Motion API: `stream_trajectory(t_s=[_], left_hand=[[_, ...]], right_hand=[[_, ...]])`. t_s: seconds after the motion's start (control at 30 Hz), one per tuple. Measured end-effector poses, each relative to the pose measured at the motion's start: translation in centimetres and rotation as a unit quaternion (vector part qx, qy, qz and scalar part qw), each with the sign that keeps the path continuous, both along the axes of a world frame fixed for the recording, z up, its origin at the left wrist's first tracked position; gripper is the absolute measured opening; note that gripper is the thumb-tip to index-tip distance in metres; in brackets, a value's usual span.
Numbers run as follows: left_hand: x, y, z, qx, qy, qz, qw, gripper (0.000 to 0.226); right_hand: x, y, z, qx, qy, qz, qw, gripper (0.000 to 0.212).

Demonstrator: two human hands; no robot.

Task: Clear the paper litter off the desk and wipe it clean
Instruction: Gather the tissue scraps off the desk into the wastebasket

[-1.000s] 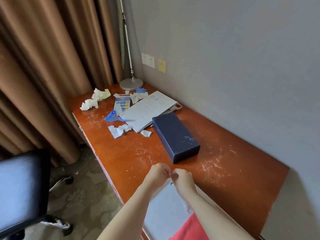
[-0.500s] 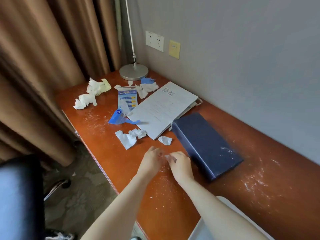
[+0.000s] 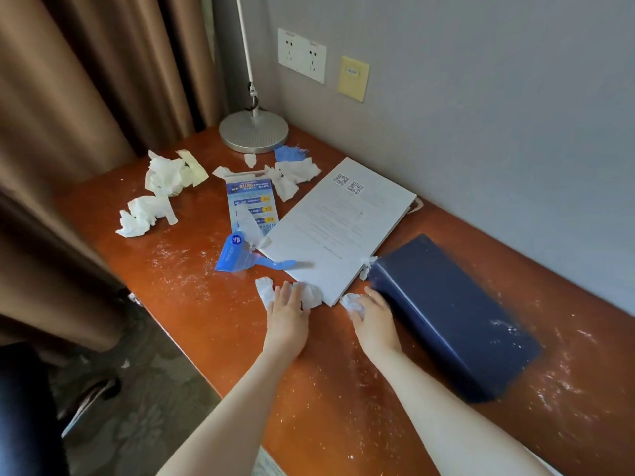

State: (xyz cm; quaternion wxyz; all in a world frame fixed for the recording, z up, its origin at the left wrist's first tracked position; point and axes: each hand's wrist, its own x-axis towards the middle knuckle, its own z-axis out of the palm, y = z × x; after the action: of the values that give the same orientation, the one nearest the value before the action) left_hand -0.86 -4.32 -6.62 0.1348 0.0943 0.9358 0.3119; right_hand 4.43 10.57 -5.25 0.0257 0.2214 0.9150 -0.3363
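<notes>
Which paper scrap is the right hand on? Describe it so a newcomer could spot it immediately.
Start at the dark blue box lying on the desk. At its near-left corner, the right hand covers a small crumpled white scrap. Unlike the larger wad under the left hand, it lies right of the white sheet's corner.

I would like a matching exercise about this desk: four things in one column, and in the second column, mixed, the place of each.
Things:
1. lamp base
2. blue box
3. left hand
4. right hand

Places:
A. on a paper scrap beside the box
B. far corner of the desk, by the curtain
C. on paper scraps at the white folder's near corner
D. right of the folder, lying on the desk

Pairs: 1-B, 2-D, 3-C, 4-A
</notes>
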Motion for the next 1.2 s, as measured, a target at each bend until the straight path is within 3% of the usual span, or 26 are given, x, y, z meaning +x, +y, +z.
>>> stream_trajectory(t_s=[0.07,0.27,0.5,0.63,0.8,0.9,1.07,1.2], left_hand=[[0.0,0.6,0.0,0.051,-0.01,-0.003,0.999,0.047],[0.5,1.4,0.0,0.079,-0.001,-0.028,0.996,0.055],[2.9,3.3,0.7,0.077,-0.006,-0.083,0.994,0.049],[4.6,4.5,1.0,0.062,0.041,-0.096,0.993,0.037],[7.6,7.1,2.4,0.102,0.005,-0.082,0.991,0.035],[10.2,8.9,3.5,0.107,0.042,-0.096,0.989,0.034],[16.0,12.5,6.2,0.105,0.031,-0.099,0.989,0.034],[21.4,15.3,8.7,0.116,0.029,-0.095,0.988,0.019]], right_hand=[[-0.3,-0.1,0.1,0.013,0.004,0.008,1.0,0.03],[-0.7,-1.4,0.6,0.007,0.019,0.011,1.0,0.019],[0.7,-2.7,1.2,-0.081,0.046,-0.019,0.995,0.037],[2.3,-2.4,1.6,-0.112,0.052,-0.048,0.991,0.042],[5.5,0.3,2.5,-0.117,0.06,-0.085,0.988,0.036],[8.1,2.2,3.7,-0.128,0.069,-0.104,0.984,0.033],[13.8,5.8,5.7,-0.1,0.108,-0.094,0.985,0.034],[19.5,8.9,6.6,-0.091,0.119,-0.116,0.982,0.034]])
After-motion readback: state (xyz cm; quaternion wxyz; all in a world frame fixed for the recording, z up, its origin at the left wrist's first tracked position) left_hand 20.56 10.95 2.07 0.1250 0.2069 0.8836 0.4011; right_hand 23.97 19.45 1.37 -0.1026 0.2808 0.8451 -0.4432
